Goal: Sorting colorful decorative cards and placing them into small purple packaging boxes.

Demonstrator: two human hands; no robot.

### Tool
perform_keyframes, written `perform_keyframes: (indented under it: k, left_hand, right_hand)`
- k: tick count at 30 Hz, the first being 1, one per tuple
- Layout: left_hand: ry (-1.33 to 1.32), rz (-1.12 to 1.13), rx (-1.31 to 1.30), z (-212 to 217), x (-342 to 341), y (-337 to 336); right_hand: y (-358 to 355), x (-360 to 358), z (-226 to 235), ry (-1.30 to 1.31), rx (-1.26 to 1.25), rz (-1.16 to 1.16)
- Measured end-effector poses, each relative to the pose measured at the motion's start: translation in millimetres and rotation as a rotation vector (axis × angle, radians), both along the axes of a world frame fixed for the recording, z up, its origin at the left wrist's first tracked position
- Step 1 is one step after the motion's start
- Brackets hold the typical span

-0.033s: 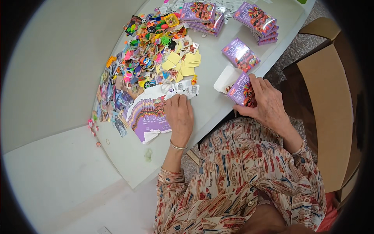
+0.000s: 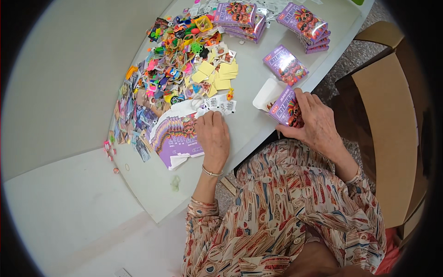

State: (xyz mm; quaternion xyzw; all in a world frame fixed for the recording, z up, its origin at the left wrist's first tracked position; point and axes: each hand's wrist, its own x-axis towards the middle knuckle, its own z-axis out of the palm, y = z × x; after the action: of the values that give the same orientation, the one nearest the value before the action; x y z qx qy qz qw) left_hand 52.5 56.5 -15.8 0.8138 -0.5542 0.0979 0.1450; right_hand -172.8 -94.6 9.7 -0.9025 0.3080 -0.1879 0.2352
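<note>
My right hand (image 2: 317,121) grips a small purple printed box (image 2: 287,108) by its near and right sides, at the table's front edge. The box's white end flap (image 2: 266,93) stands open toward the left, and brownish bits show just inside. My left hand (image 2: 214,138) is closed, its fingers pressed together and pointing away from me at the small white printed packets (image 2: 220,106). Whatever lies under those fingertips is hidden. Beside this hand, a fanned stack of flat purple cartons (image 2: 177,138) rests on the table, partly covered by the hand.
Mixed small plastic toys (image 2: 170,69) are heaped at the left, with yellow cards (image 2: 226,76) beside them and shiny picture packets (image 2: 134,113) along the far edge. Purple boxes stand in stacks (image 2: 235,16) (image 2: 304,23), and a single box (image 2: 285,64) lies nearer. An open cardboard carton (image 2: 387,134) is at my right.
</note>
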Motion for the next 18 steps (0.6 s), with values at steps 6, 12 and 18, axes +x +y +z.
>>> perform_keyframes:
  k: [6, 12, 18]
  left_hand:
    - [0.148, -0.011, -0.026, 13, 13, 3]
    - [0.507, -0.090, -0.275, 60, -16, -11]
    - [0.645, -0.416, 0.077, 57, 5, -11]
  right_hand:
    - [6, 10, 4, 0.007, -0.004, 0.061]
    - [19, 35, 7, 0.050, -0.019, 0.207]
    - [20, 54, 2, -0.047, -0.013, 0.296]
